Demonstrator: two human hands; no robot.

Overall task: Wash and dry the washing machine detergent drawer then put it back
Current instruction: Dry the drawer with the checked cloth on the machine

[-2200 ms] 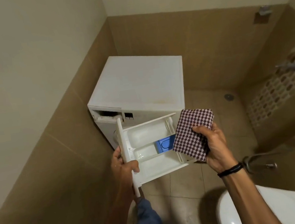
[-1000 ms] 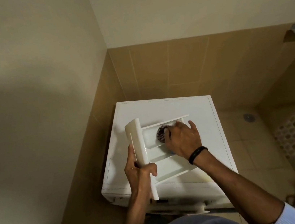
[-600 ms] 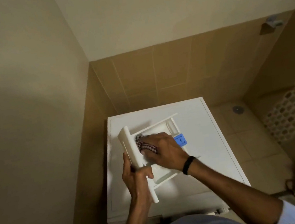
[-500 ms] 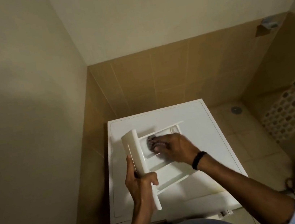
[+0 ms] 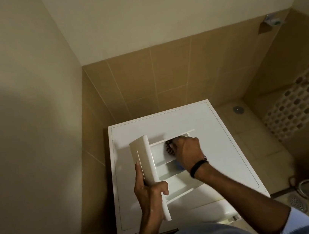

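So, we've got the detergent drawer (image 5: 143, 159) held up over the top of the washing machine (image 5: 224, 132), though we can't tell if its underside actually touches the lid. Our left hand (image 5: 150, 194) is wrapped tight round the near end of the front panel. From that grip the panel runs up and away from us, and the tray part sticks out to the right of it. The panel is the long line here, pointing near-to-far with its far end leaning a touch left, and the tray's open side faces up at us. Our right hand (image 5: 188, 151) is clenched on the checkered cloth (image 5: 169, 148), bunched up and pushed into the compartment farthest from the left-hand grip. A bit of blue insert (image 5: 179, 166) peeks out just under the right wrist, next to the black wristband (image 5: 198, 167).
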